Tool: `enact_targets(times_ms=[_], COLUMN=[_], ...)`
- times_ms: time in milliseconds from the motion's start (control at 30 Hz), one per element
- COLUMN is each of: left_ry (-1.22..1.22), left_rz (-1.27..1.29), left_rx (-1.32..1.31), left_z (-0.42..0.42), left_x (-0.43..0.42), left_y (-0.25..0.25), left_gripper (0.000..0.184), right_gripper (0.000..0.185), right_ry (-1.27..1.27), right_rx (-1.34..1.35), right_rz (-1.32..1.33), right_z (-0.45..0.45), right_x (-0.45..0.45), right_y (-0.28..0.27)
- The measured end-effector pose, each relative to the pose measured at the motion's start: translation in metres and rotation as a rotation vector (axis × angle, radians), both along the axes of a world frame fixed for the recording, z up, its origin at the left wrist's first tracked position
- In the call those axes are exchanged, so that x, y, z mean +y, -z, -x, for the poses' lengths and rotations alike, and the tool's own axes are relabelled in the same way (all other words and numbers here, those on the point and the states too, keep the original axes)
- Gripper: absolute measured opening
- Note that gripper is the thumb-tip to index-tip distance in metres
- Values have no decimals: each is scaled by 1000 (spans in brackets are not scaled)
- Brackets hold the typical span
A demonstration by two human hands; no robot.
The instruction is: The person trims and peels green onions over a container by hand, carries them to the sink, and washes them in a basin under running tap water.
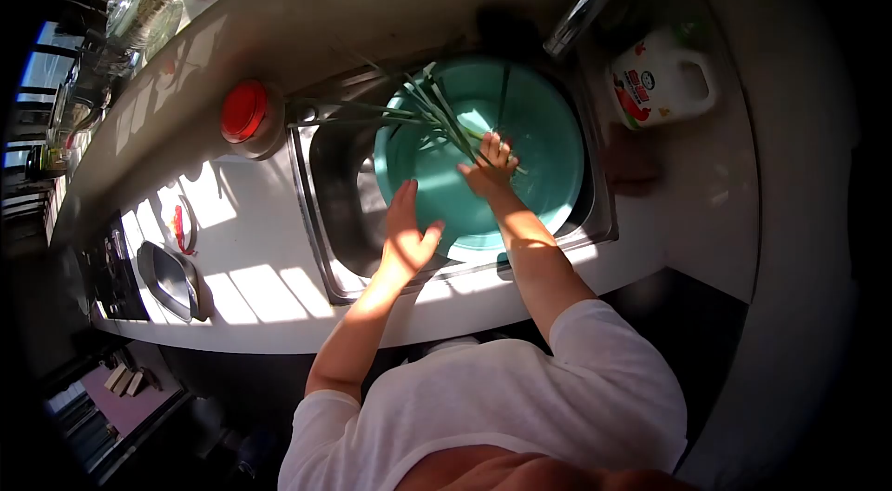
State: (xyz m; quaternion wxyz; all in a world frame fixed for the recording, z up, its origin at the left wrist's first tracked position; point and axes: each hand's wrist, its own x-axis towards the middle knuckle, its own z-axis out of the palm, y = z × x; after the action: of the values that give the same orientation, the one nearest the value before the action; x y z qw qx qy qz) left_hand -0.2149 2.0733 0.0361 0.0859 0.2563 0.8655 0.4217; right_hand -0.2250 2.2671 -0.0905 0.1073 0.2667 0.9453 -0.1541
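A round teal basin (554, 157) with water in it sits in the steel sink (327, 279). My right hand (492, 166) is inside the basin, its fingers closed around the lower ends of a bunch of scallions (437, 112). Their long green leaves fan out over the basin's far left rim towards the counter. Nothing is in my left hand (409, 235), which hovers by the near left rim with its fingers stretched out and the thumb apart.
A jar with a red lid (245, 110) stands left of the sink. Further left are a plate with red chillies (178, 229) and a grey dish (169, 279). Behind the basin is the faucet (569, 25), and a white jug (655, 84) stands to the right.
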Motion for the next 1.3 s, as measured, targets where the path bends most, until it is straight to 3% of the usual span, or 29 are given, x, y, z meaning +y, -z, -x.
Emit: enact_targets(times_ms=[67, 100, 167, 200, 233, 300, 367, 433, 667, 733, 800, 867, 900, 967, 1033, 1100, 1133, 1233, 1300], left_ry=[-22, -28, -52, -70, -71, -76, -72, -43, -49, -112, -109, -97, -105, -101, -81, -76, -80, -90, -207], left_rz=[-26, -30, -16, -9, -26, -67, -74, 80, 77, 1, -48, -89, -87, -108, -151, -168, -169, -162, -304], left_rx=[-23, -25, -169, -188, -176, -271, -268, -316, -377, -554, -590, -620, -624, -740, -776, -849, -844, -929, -1113], left_z=[-5, -5, -1, 1, 3, 4, 3, 0, -6, -8, -7, -1, 0, 4, 9, 16, 21, 28, 37], left_x=[10, 16, 27, 32, 38, 42, 47, 53, 60, 61, 64, 70, 74, 84, 93, 106, 112, 126, 135], left_y=[8, 11, 8, 7, 8, 18, 31, 30, 26, 35, 45, 47, 47, 47, 52, 46, 42, 33, 28], left_gripper=[68, 68, 66, 62, 62, 59, 57, 56, 51, 53, 53, 54, 54, 55, 55, 55, 55, 56, 57], right_gripper=[94, 94, 87, 74, 74, 54, 41, 39, 37, 37, 38, 36, 36, 34, 24, 24, 25, 30, 32], right_ry=[-288, -294, -499, -473, -476, -391, -24, 137, 97, 137, 15, -128, -132, -168, -254, -420, -418, -376, -400], right_rx=[19, 17, -55, -117, -109, 413, 515, 682, 751, 1008, 1229, 1160, 1156, 538, 630, 518, 363, 403, 354], right_rz=[5, 2, 179, 401, 382, 423, 607, 802, 755, 597, 337, -32, -24, 72, 90, -191, -163, -133, -208], right_z=[-11, -11, -3, 2, 2, -7, -4, 5, 20, 33, 65, 101, 106, 115, 114, 115, 113, 98, 95], right_x=[-34, -26, -2, 17, 40, 81, 115, 146, 144, 153, 193, 222, 226, 231, 250, 269, 270, 248, 244], right_y=[4, -2, -26, -43, -52, -67, -90, -94, -134, -154, -141, -145, -156, -179, -156, -124, -130, -151, -150])
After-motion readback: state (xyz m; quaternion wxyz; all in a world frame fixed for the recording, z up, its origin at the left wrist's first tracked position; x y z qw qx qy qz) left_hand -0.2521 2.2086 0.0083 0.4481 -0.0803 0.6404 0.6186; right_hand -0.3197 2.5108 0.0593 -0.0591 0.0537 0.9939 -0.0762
